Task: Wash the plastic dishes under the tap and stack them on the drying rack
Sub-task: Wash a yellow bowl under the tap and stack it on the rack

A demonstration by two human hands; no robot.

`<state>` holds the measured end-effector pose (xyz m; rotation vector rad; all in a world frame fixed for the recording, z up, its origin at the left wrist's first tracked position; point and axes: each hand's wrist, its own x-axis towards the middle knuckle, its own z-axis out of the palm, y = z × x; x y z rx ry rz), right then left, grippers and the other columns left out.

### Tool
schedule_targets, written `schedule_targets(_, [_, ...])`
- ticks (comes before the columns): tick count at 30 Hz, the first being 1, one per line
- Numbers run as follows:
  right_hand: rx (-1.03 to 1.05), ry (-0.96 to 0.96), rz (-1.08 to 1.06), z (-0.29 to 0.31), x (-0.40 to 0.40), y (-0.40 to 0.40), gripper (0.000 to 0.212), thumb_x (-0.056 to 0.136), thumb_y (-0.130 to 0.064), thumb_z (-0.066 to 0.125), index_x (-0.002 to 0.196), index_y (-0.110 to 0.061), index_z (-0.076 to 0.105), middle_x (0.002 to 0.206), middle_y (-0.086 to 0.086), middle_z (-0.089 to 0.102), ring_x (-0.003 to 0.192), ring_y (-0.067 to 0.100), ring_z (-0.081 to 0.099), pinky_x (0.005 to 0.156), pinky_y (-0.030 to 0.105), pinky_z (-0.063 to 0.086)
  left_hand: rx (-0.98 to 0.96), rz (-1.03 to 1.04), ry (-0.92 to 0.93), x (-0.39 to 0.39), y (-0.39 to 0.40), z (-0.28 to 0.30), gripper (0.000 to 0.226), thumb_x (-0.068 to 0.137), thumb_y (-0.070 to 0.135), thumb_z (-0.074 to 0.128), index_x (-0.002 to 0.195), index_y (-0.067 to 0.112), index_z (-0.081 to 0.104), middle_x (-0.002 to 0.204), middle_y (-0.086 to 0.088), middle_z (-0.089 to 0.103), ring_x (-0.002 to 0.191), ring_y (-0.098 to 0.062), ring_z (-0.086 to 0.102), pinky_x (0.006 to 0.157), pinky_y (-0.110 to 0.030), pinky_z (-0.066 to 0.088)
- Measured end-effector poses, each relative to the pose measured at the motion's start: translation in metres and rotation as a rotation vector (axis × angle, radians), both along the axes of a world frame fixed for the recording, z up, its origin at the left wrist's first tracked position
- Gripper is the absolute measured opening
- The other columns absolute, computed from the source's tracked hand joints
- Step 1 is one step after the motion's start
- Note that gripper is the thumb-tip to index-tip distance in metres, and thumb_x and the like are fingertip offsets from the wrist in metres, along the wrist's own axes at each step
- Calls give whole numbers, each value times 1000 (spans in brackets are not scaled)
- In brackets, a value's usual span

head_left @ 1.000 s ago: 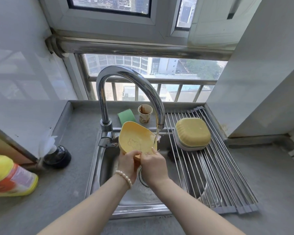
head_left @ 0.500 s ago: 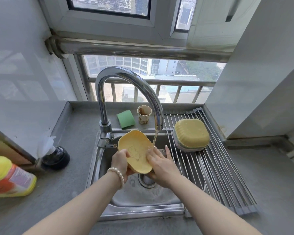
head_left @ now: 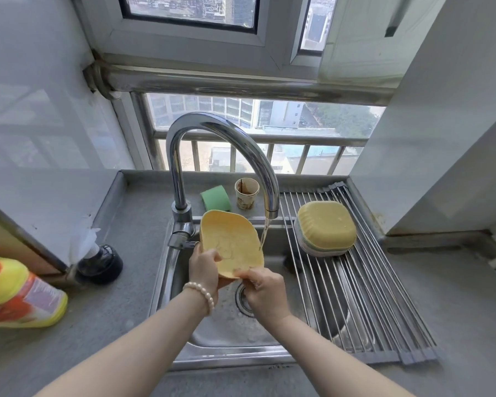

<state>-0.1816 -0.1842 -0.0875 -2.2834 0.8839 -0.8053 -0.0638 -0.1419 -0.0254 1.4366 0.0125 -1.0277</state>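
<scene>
At the far left edge of the frame a yellow and orange bottle (head_left: 17,293) is lying on the grey table (head_left: 121,319), and just right of it a small black round object (head_left: 100,262) with white plastic over it is sitting near the wall. Moving right, the steel sink (head_left: 166,285) is filling the lower centre, with the curved chrome tap (head_left: 212,138) rising from its back edge and running a thin stream of water (head_left: 265,233). The left hand (head_left: 205,267), wearing a pearl bracelet (head_left: 201,295), is gripping the lower left rim of a yellow plastic dish (head_left: 231,242), which is tilted up over the sink with its hollow side facing the camera and its right edge touching the stream. The right hand (head_left: 265,290) is pinching the dish's lower edge with curled fingers. Behind the tap, a green sponge (head_left: 215,197) and a stained paper cup (head_left: 246,193) are standing on the ledge at centre. To the right, a roll-up drying rack (head_left: 364,296) is lying across the sink's right part, carrying a stack of upturned dishes (head_left: 325,227), yellow on top.
</scene>
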Motion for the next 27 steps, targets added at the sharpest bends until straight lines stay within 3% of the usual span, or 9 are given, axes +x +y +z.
schedule_targets(3, [-228,168,115,1,-14,-12,19,66,-8,70,79,-20,76,83,-7,75,78,12,70,86,34,54,55,-63,-107,3,1,3,22,80,-6,37,86,12,49,96,-16,53,88,-37,57,76,-59,54])
schedule_targets(8, [-445,666,172,9,-15,-27,39,72,-20,78,110,-23,70,111,-5,71,121,31,56,105,66,19,92,-80,-46,2,4,-5,27,79,-6,36,96,10,49,99,-16,54,88,-36,56,59,-44,56])
schedule_targets(11, [-360,815,231,14,-12,-27,48,99,-31,41,144,-13,39,151,3,36,146,35,11,111,58,-17,128,-116,7,8,3,-9,26,78,-3,37,99,8,49,107,-20,56,96,-41,57,67,-47,57])
schedule_targets(14, [-334,861,194,11,-11,-27,59,102,-34,32,152,-8,11,160,8,8,147,28,-7,112,49,-22,156,-222,64,12,4,-8,34,77,1,38,108,2,51,112,-23,58,99,-41,59,78,-51,56])
schedule_targets(17, [-414,734,210,5,-15,-27,59,83,-8,65,138,-1,45,144,15,44,140,33,32,116,51,1,141,-208,73,12,2,-5,29,79,5,43,105,1,54,108,-24,62,97,-40,62,83,-51,55])
schedule_targets(19, [-496,556,177,0,-12,-27,44,52,-3,85,95,-5,74,99,10,73,103,29,67,105,48,37,85,-135,66,7,1,-6,29,81,3,49,109,-1,55,100,-22,63,89,-36,63,79,-47,57])
schedule_targets(22, [-432,324,139,10,4,-13,32,36,2,82,61,-12,70,57,0,66,53,16,64,78,31,58,-19,-60,32,-15,4,-10,24,81,-9,53,101,4,58,92,-18,62,77,-28,61,63,-36,54])
schedule_targets(24, [-267,179,81,11,13,-3,25,44,3,77,61,-14,68,54,0,64,48,18,60,56,28,56,-84,-36,38,-23,5,-6,20,82,-6,56,97,7,60,92,-17,64,77,-28,62,62,-34,53])
schedule_targets(27, [-33,-13,58,10,10,-3,14,70,-9,69,79,-17,74,72,-2,72,63,19,65,58,29,53,-38,-50,-2,-12,-3,-5,21,86,5,55,104,15,55,95,-14,64,81,-32,63,61,-38,54])
